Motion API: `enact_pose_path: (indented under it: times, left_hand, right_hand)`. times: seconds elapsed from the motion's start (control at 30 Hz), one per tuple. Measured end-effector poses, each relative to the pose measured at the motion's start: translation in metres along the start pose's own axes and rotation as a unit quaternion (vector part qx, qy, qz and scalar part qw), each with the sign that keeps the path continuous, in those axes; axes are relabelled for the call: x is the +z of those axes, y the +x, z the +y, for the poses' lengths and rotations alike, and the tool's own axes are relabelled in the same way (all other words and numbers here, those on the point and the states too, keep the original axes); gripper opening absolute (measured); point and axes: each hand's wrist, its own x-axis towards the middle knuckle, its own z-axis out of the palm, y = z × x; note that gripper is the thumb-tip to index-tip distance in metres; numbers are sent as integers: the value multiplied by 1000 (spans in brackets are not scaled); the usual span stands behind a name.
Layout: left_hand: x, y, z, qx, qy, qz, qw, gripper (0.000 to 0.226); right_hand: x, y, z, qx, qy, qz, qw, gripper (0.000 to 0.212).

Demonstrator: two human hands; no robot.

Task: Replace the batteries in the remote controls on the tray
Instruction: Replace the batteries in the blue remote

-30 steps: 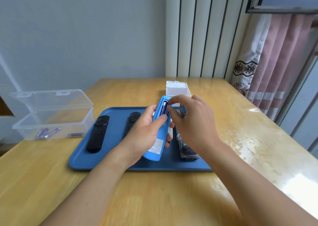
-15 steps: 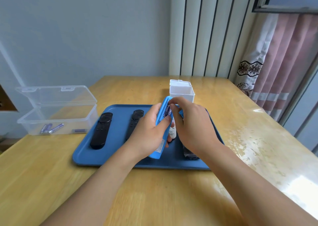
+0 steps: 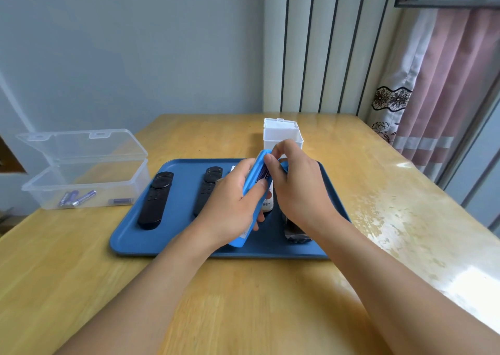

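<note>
Two hands working a battery into a blue remote above the tray

At centre frame the left hand [image 3: 230, 208] grips the blue remote [image 3: 251, 192], tilted on edge above the blue tray [image 3: 130, 235], thumb laid across its open back; the right hand [image 3: 300, 189] curls its fingertips [image 3: 270, 162] onto a battery [image 3: 263, 174] seated in the compartment. On the tray, left of the hands, lie two black remotes [image 3: 155, 200] [image 3: 207, 189]; a dark wrapped item [image 3: 295, 233] shows under the right wrist. Farther back stands a small white box [image 3: 281, 135]; at left an open clear box [image 3: 81, 176] holds loose batteries [image 3: 78, 197].
</note>
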Motion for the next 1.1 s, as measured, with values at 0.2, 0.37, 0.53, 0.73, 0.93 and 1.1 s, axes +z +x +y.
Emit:
enact_pose_path:
  times: [0.2,0.37,0.53,0.73,0.93,1.1]
  left_hand:
    - [-1,2,2,-15,-23,8,1000,15]
    - [0,3,2,-19,-13,14,1000,14]
    - [0,4,6,-60,-102,13,993,15]
    - [-2,5,11,-117,-241,25,963,18]
    - [-6,7,9,-126,-268,55,954,22]
    - [-6,8,5,-130,-217,75,965,19]
  right_hand:
    - [-2,3,-1,-6,16,33,999,23]
    - [-4,3,-2,-14,34,45,998,11]
    - [-6,12,2,155,303,43,939,6]
    - [-17,21,13,371,522,-10,768,12]
    - [-13,19,14,297,307,-44,903,13]
    - [-6,10,9,206,170,-75,961,17]
